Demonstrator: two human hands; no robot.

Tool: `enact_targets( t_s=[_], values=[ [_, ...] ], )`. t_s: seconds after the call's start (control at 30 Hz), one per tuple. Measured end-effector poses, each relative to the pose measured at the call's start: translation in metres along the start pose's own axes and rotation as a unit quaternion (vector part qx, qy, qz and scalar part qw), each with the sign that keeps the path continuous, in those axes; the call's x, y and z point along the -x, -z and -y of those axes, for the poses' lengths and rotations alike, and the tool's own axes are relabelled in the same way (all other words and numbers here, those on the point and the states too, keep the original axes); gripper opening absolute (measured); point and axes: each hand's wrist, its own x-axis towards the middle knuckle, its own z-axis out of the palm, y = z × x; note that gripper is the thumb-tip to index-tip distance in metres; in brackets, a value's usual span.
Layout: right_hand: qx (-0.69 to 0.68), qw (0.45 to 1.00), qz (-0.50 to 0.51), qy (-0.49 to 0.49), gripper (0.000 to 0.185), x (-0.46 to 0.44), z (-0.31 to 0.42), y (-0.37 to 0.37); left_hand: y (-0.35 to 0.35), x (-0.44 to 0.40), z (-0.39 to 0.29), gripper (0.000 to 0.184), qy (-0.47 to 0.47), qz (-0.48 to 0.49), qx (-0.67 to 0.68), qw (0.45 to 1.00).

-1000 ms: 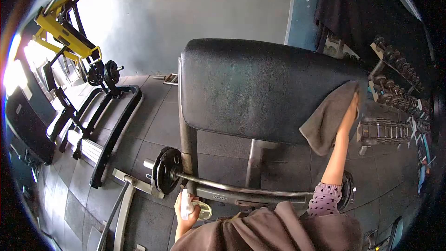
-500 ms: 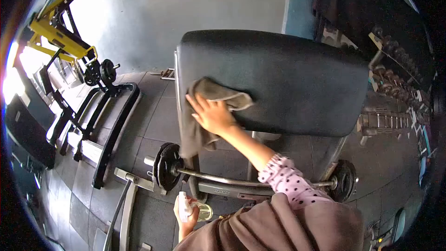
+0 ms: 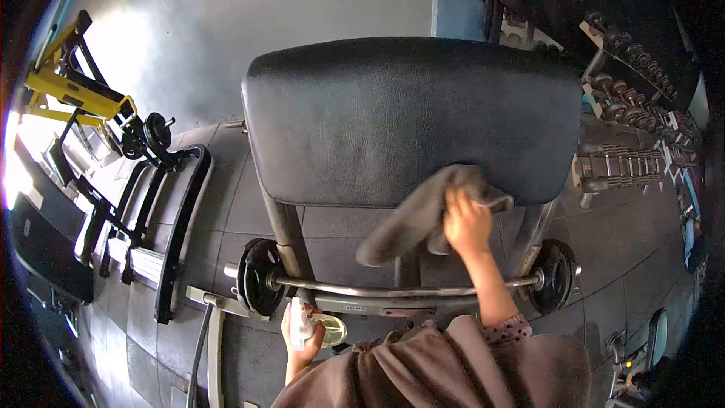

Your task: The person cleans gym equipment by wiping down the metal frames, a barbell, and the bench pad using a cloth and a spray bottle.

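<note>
A wide black padded bench pad point(image 3: 408, 121) tilts up in front of me. At its lower right edge my right hand point(image 3: 467, 223) grips a grey-brown cloth point(image 3: 423, 211), whose long end swings out to the left below the pad. Low on the left, my left hand point(image 3: 298, 336) is wrapped round a spray bottle point(image 3: 331, 330) with a white spray head and pale yellowish liquid. Between me and the pad lies a barbell point(image 3: 400, 291) with black plates on both ends.
A yellow-and-black weight machine point(image 3: 91, 91) stands at the left. Dumbbell racks point(image 3: 627, 102) line the right side. A metal frame point(image 3: 215, 332) sits by my left hand on the dark tiled floor point(image 3: 249, 370). Behind the pad rises a grey wall point(image 3: 317, 0).
My right hand has moved with the cloth from the pad's left part to its lower right edge. The left hand still holds the spray bottle in nearly the same place.
</note>
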Motion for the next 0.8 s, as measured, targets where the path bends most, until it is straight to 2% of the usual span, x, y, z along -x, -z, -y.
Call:
enact_targets(
  t_s=[0.07,0.13,0.2,0.23,0.27,0.33,0.37,0.4,0.47,0.5,0.6,0.67,0.73,0.77,0.8],
  values=[
    [0.033,0.997,0.024,-0.070,0.043,0.016,-0.038,0.010,-0.005,-0.004,-0.010,0.038,0.023,-0.005,0.040,0.999],
    [0.062,0.975,0.063,-0.202,0.042,0.040,-0.082,0.012,-0.006,-0.003,-0.014,0.036,0.026,-0.002,0.042,0.999],
    [0.075,0.976,-0.037,-0.201,0.044,0.054,-0.118,0.011,-0.005,-0.003,-0.015,0.035,0.025,0.022,0.017,0.999],
    [0.051,0.975,0.003,-0.214,0.047,0.057,-0.127,0.010,-0.007,-0.001,-0.005,0.035,0.017,0.022,0.008,1.000],
    [0.041,0.972,0.002,-0.232,0.051,0.063,-0.125,0.003,-0.009,0.001,-0.003,0.035,0.015,0.024,0.007,1.000],
    [-0.005,0.952,0.032,-0.303,0.055,0.048,-0.098,0.007,-0.014,-0.001,0.000,0.035,0.009,0.028,0.004,1.000],
    [-0.006,0.951,0.045,-0.305,0.060,0.046,-0.092,0.001,-0.017,-0.002,-0.005,0.035,0.023,0.024,0.029,0.999],
    [-0.029,0.959,0.002,-0.282,0.064,0.046,-0.091,-0.011,-0.018,-0.002,0.001,0.035,0.008,0.029,0.025,0.999],
    [-0.048,0.951,-0.032,-0.305,0.065,0.019,-0.089,-0.003,-0.019,0.000,0.016,0.036,-0.021,0.031,0.015,0.999],
    [-0.047,0.953,-0.055,-0.294,0.064,0.001,-0.099,0.004,-0.018,-0.003,0.015,0.037,-0.031,0.040,-0.013,0.999],
    [-0.027,0.952,-0.122,-0.280,0.060,-0.075,-0.150,0.031,-0.020,-0.009,-0.008,0.038,-0.002,0.031,0.045,0.999],
    [0.041,0.952,-0.185,-0.239,0.054,-0.128,-0.193,0.042,-0.018,-0.012,-0.015,0.038,-0.014,0.042,0.014,0.999],
    [0.032,0.965,-0.163,-0.204,0.048,-0.169,-0.241,0.047,-0.019,-0.012,-0.010,0.038,-0.019,0.042,0.011,0.999],
    [0.034,0.965,-0.156,-0.208,0.046,-0.177,-0.252,0.047,-0.023,-0.010,-0.008,0.039,0.009,0.015,0.054,0.998],
    [0.035,0.965,-0.148,-0.213,0.045,-0.182,-0.256,0.047,-0.022,-0.010,-0.005,0.039,-0.003,0.017,0.035,0.999]
  ],
)
